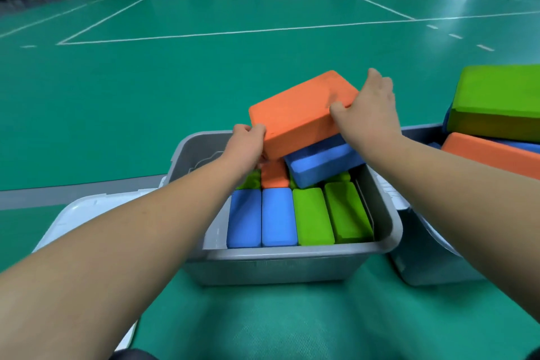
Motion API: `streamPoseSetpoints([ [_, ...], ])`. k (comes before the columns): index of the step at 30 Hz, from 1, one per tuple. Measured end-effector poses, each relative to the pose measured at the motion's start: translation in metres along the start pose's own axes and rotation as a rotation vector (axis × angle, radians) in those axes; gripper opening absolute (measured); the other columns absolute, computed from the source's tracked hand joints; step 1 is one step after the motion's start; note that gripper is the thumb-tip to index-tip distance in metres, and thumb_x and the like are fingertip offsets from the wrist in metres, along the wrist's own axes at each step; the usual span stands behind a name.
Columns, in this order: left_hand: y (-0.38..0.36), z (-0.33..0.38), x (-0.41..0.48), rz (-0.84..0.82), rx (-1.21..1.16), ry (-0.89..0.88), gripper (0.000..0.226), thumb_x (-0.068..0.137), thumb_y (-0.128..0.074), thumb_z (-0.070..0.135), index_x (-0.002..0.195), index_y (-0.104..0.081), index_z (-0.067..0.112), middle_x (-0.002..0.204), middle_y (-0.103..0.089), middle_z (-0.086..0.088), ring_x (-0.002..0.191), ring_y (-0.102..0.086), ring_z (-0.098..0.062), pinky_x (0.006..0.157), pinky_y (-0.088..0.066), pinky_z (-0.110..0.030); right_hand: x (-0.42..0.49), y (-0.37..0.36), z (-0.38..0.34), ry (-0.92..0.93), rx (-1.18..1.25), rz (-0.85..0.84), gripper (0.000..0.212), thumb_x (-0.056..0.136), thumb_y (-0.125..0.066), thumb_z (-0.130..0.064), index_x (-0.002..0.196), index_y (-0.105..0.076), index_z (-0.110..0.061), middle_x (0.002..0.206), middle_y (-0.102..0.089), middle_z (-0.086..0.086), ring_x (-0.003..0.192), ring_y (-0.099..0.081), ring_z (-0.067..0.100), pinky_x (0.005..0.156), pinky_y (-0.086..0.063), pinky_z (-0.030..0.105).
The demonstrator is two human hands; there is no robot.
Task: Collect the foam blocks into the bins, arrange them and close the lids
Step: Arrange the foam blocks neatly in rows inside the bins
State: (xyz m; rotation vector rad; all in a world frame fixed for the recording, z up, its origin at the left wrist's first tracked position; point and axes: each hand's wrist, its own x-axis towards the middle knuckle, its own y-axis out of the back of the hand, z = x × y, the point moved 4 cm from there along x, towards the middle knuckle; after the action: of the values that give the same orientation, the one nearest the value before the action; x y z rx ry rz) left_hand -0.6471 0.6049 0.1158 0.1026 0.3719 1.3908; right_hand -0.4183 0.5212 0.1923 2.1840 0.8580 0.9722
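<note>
You're working under bright, even overhead light that leaves pale glare streaks on the glossy green floor [263,3] far ahead. Wide-angle distortion bends your picture's edges, and your forearms [122,242] look slightly soft.

1. The orange block [298,111] is tilted, raised over the grey bin's far end.
2. A blue block [321,164] leans askew just beneath it.
3. The grey bin [292,266] stands open; two blue blocks [244,218] and two green blocks [312,216] stand on edge along its near side.
4. What seems to be a white lid [87,207] lies to its left.

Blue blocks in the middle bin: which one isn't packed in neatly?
The tilted blue block under the held orange block; it lies askew on top, while the other two blue blocks stand side by side in the near row.
</note>
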Motion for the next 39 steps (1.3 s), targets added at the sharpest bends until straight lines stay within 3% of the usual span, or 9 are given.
streamPoseSetpoints([
  [5, 0.048, -0.019, 0.01, 0.108, -0.042, 0.141, 0.024, 0.089, -0.045, 0.03, 0.096, -0.061, 0.013, 0.084, -0.065, -0.016, 0.072, -0.069, -0.03, 0.069, -0.057, -0.044, -0.014, -0.017, -0.04, 0.046, 0.021, -0.079, 0.038, 0.084, -0.06, -0.04, 0.066, -0.056, -0.007, 0.074, -0.054, 0.019, 0.078, -0.051, 0.038, 0.072, -0.041, 0.041],
  [7, 0.061, -0.03, 0.005, 0.08, -0.022, 0.233, 0.02, 0.089, -0.049, 0.03, 0.093, -0.065, 0.018, 0.067, -0.068, -0.007, 0.053, -0.067, -0.023, 0.055, -0.055, -0.042, -0.026, -0.028, -0.057, 0.094, 0.027, -0.144, 0.038, 0.082, -0.061, -0.042, 0.077, -0.07, -0.005, 0.077, -0.065, 0.017, 0.083, -0.06, 0.039, 0.077, -0.051, 0.042],
  [10, 0.084, -0.046, 0.001, -0.007, 0.09, 0.398, 0.034, 0.094, -0.047, 0.034, 0.119, -0.066, 0.021, 0.096, -0.076, -0.01, 0.079, -0.074, -0.029, 0.058, -0.058, -0.046, -0.045, -0.049, -0.078, 0.119, 0.144, -0.22, 0.041, 0.081, -0.064, -0.046, 0.108, -0.071, -0.016, 0.111, -0.072, 0.009, 0.108, -0.064, 0.031, 0.086, -0.049, 0.034],
  [16, 0.129, -0.071, -0.011, -0.258, 0.436, 0.648, 0.033, 0.107, -0.039, 0.024, 0.127, -0.056, 0.004, 0.117, -0.062, -0.019, 0.114, -0.063, -0.035, 0.1, -0.052, -0.053, -0.081, -0.093, -0.102, 0.19, 0.238, -0.36, 0.042, 0.077, -0.074, -0.046, 0.106, -0.059, -0.019, 0.109, -0.067, 0.002, 0.102, -0.061, 0.025, 0.079, -0.044, 0.033],
  [21, 0.121, -0.061, -0.014, -0.415, 0.375, 0.596, 0.033, 0.108, -0.042, 0.024, 0.121, -0.057, -0.001, 0.12, -0.063, -0.024, 0.103, -0.068, -0.038, 0.09, -0.06, -0.048, -0.114, -0.108, -0.118, 0.532, 0.142, -0.461, 0.047, 0.078, -0.075, -0.058, 0.11, -0.059, -0.027, 0.11, -0.058, -0.001, 0.107, -0.055, 0.023, 0.097, -0.045, 0.044],
  [25, 0.122, -0.061, -0.013, -0.382, 0.206, 0.695, 0.087, 0.102, -0.022, 0.074, 0.139, -0.043, -0.002, 0.132, -0.059, -0.04, 0.109, -0.066, -0.053, 0.099, -0.053, -0.061, -0.125, -0.113, -0.127, 0.677, 0.193, -0.542, 0.044, 0.082, -0.077, -0.053, 0.118, -0.07, -0.029, 0.116, -0.061, -0.002, 0.113, -0.056, 0.016, 0.105, -0.042, 0.04],
  [28, 0.122, -0.066, -0.009, -0.403, 0.278, 0.704, 0.113, 0.093, -0.01, 0.086, 0.142, -0.049, -0.008, 0.139, -0.057, -0.034, 0.111, -0.063, -0.044, 0.101, -0.049, -0.052, -0.141, -0.126, -0.124, 0.782, 0.132, -0.678, 0.037, 0.086, -0.077, -0.042, 0.116, -0.074, -0.02, 0.115, -0.063, -0.001, 0.108, -0.058, 0.015, 0.102, -0.044, 0.034],
  [35, 0.107, -0.094, -0.014, -0.467, 0.537, 0.711, 0.063, 0.113, -0.038, 0.039, 0.15, -0.034, -0.011, 0.141, -0.053, -0.037, 0.124, -0.063, -0.044, 0.104, -0.054, -0.043, -0.182, -0.167, -0.1, 0.926, -0.225, -1.039, 0.028, 0.099, -0.054, -0.021, 0.113, -0.079, -0.023, 0.146, -0.058, -0.015, 0.131, -0.053, 0.012, 0.111, -0.034, 0.026],
  [39, 0.099, -0.091, -0.01, -0.492, 0.634, 0.611, 0.056, 0.114, -0.035, 0.038, 0.158, -0.028, 0.005, 0.137, -0.054, -0.035, 0.097, -0.07, -0.04, 0.074, -0.06, -0.042, -0.174, -0.167, -0.103, 0.843, -0.197, -1.096, 0.03, 0.1, -0.052, -0.017, 0.116, -0.077, -0.024, 0.139, -0.063, -0.014, 0.129, -0.055, 0.008, 0.111, -0.038, 0.025],
])
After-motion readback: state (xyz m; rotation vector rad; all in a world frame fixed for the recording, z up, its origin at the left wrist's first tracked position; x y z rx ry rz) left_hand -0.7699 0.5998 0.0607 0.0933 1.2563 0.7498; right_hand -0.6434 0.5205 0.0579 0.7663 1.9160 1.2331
